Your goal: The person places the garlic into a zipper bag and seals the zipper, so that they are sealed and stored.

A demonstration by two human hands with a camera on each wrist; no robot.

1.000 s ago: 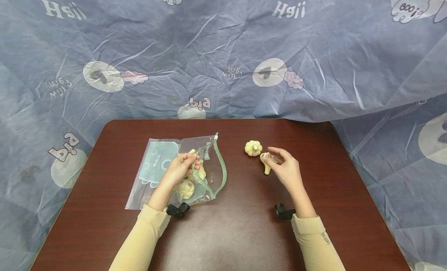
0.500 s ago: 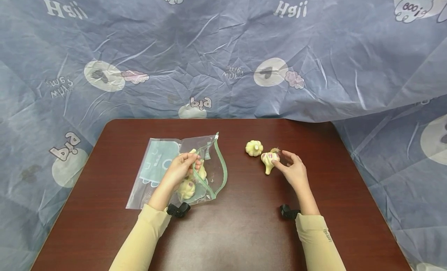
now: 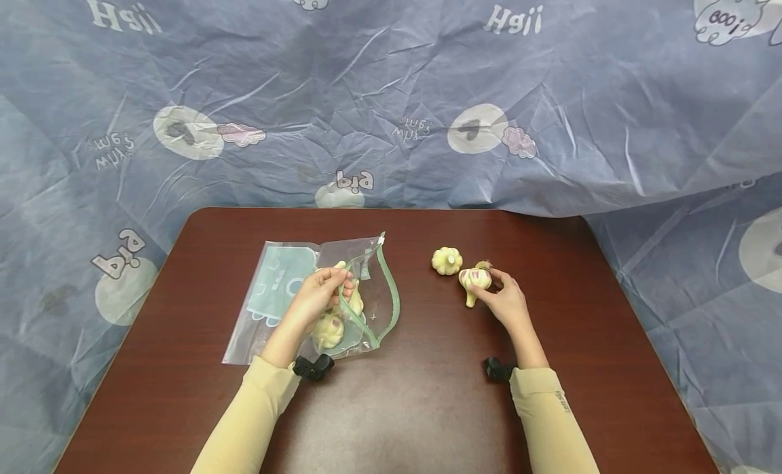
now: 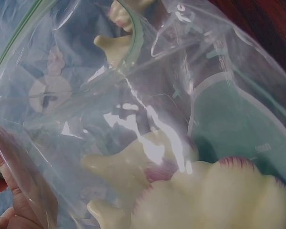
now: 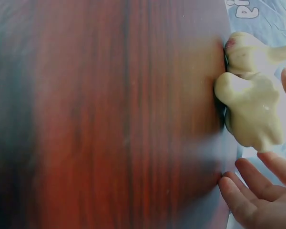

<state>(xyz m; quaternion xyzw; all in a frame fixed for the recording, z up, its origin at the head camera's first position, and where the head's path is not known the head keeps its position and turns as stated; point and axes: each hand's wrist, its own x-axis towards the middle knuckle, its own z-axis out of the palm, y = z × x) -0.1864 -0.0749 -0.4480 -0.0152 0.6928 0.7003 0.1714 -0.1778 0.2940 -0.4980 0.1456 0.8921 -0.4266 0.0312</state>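
Note:
My left hand (image 3: 314, 297) pinches the near side of the mouth of a clear zip bag (image 3: 393, 304) with a green-edged opening, holding it agape to the right. Several garlic bulbs (image 4: 214, 198) with purple streaks lie inside the bag; in the head view the hand partly hides them. My right hand (image 3: 510, 303) is around a garlic bulb (image 3: 475, 278) on the table, thumb at its near side and fingers behind its right. In the right wrist view, this bulb (image 5: 252, 112) sits between the spread thumb and fingers (image 5: 260, 183), with a gap at the thumb.
A second loose garlic bulb (image 3: 447, 261) sits just behind and left of the one by my right hand. The dark red-brown table (image 3: 415, 406) has a blue patterned cloth (image 3: 403, 87) hanging behind it. Black cameras are strapped at both wrists.
My right hand first drew back to the right from the garlic bulb, uncovering it, then came back left around it. The left hand and bag have stayed in place.

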